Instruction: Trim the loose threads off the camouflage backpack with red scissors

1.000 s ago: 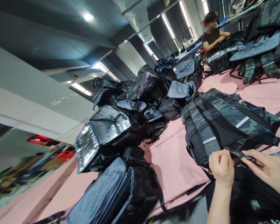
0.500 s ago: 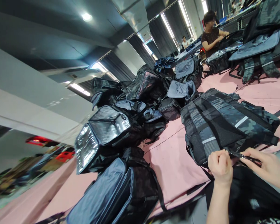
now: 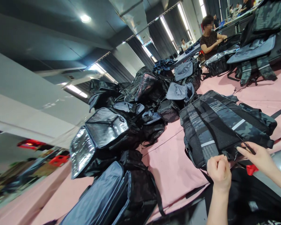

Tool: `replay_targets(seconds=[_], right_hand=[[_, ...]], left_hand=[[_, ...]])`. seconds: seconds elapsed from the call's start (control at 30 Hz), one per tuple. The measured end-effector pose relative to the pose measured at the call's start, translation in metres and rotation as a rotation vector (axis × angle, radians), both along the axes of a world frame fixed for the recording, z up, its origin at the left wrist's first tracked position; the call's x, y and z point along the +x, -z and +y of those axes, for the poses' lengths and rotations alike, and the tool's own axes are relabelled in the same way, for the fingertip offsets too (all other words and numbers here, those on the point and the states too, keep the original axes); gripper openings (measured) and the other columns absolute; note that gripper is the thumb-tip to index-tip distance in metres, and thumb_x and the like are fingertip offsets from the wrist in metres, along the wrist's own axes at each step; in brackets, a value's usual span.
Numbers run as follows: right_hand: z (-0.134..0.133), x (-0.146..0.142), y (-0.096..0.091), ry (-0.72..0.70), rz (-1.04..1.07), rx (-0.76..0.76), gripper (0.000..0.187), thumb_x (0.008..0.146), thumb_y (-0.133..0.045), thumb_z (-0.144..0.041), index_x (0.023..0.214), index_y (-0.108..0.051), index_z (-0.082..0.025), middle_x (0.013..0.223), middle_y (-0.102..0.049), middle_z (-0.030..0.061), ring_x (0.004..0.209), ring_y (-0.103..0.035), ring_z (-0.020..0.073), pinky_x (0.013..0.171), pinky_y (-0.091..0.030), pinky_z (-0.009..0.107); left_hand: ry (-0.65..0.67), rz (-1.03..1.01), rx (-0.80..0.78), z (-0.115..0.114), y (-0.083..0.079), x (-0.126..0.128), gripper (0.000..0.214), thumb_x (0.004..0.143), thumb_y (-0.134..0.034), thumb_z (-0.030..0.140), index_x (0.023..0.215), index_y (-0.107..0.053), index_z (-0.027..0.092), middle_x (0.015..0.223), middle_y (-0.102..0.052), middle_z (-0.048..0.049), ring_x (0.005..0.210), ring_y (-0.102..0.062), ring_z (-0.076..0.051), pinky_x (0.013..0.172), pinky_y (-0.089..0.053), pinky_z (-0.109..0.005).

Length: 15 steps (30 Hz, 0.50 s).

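A camouflage backpack [image 3: 224, 125] lies with its back panel up on the pink table cover [image 3: 173, 162], right in front of me. My left hand [image 3: 219, 172] is a closed fist that pinches a strap end at the backpack's near lower edge. My right hand [image 3: 259, 157] is to its right, by the backpack's near right corner. Its fingers pinch a thin dark piece [image 3: 248, 147] that points toward the bag. A small red piece [image 3: 251, 169] shows just under this hand. A black bag [image 3: 253, 200] lies below both hands.
Several black insulated bags with silver linings [image 3: 103, 134] are heaped on the left and centre of the table. More camouflage bags [image 3: 255, 53] are stacked at the far right. A person [image 3: 209, 39] sits at work on a bag at the far end; other people are behind.
My right hand has moved right and up, away from my left hand, and the strap no longer spans between them. The red piece has come into view. My view shifted slightly.
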State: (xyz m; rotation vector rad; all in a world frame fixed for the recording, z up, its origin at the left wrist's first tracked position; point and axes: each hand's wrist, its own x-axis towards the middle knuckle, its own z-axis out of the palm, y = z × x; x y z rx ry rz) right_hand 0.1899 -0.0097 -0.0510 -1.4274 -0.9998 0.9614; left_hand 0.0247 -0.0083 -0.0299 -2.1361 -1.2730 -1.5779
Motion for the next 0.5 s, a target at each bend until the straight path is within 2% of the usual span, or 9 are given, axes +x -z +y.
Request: replay_targets(seconds=[0.07, 0.17, 0.3, 0.43, 0.5], right_hand=[[0.005, -0.009, -0.002, -0.018, 0.229, -0.074, 0.053, 0.061, -0.074, -0.064, 0.074, -0.054, -0.017, 0.058, -0.044, -0.0031, 0.05, -0.038, 0.0091, 0.043, -0.033, 0.021], [0.005, -0.017, -0.006, -0.058, 0.338, -0.093, 0.056, 0.063, -0.07, -0.069, 0.074, -0.048, -0.019, 0.052, -0.026, -0.0087, 0.044, -0.022, 0.0057, 0.04, -0.02, 0.02], [-0.001, -0.016, -0.008, -0.088, 0.375, -0.113, 0.058, 0.063, -0.069, -0.072, 0.073, -0.05, -0.018, 0.052, -0.024, -0.009, 0.044, -0.02, 0.0057, 0.041, -0.016, 0.02], [-0.011, -0.001, -0.005, -0.14, 0.352, -0.158, 0.066, 0.064, -0.063, -0.077, 0.082, -0.058, -0.014, 0.052, -0.021, -0.0093, 0.045, -0.018, 0.0056, 0.044, -0.011, 0.021], [-0.02, 0.011, 0.0, -0.165, 0.335, -0.173, 0.067, 0.066, -0.061, -0.078, 0.084, -0.059, -0.013, 0.054, -0.02, -0.0089, 0.047, -0.017, 0.0059, 0.046, -0.011, 0.022]], left_hand=[[0.018, 0.0, -0.006, -0.001, 0.003, -0.002, 0.015, 0.077, -0.058, 0.002, 0.073, -0.059, 0.017, 0.07, -0.061, -0.0011, 0.064, -0.056, -0.01, 0.06, -0.048, -0.021], [0.032, -0.012, -0.047, -0.001, 0.009, -0.007, 0.017, 0.076, -0.057, -0.001, 0.076, -0.058, 0.016, 0.073, -0.061, -0.002, 0.067, -0.058, -0.011, 0.061, -0.05, -0.022], [0.051, 0.006, -0.108, -0.002, 0.009, -0.013, 0.019, 0.077, -0.055, -0.001, 0.082, -0.059, 0.017, 0.078, -0.062, -0.0035, 0.071, -0.059, -0.012, 0.063, -0.052, -0.024], [0.182, -0.027, -0.217, -0.006, -0.005, -0.023, 0.017, 0.08, -0.056, 0.003, 0.087, -0.061, 0.018, 0.083, -0.063, -0.0042, 0.078, -0.061, -0.013, 0.069, -0.053, -0.025], [0.184, -0.117, -0.243, -0.007, -0.013, -0.037, 0.012, 0.081, -0.057, 0.009, 0.087, -0.061, 0.018, 0.083, -0.064, -0.0041, 0.081, -0.062, -0.014, 0.074, -0.053, -0.026]])
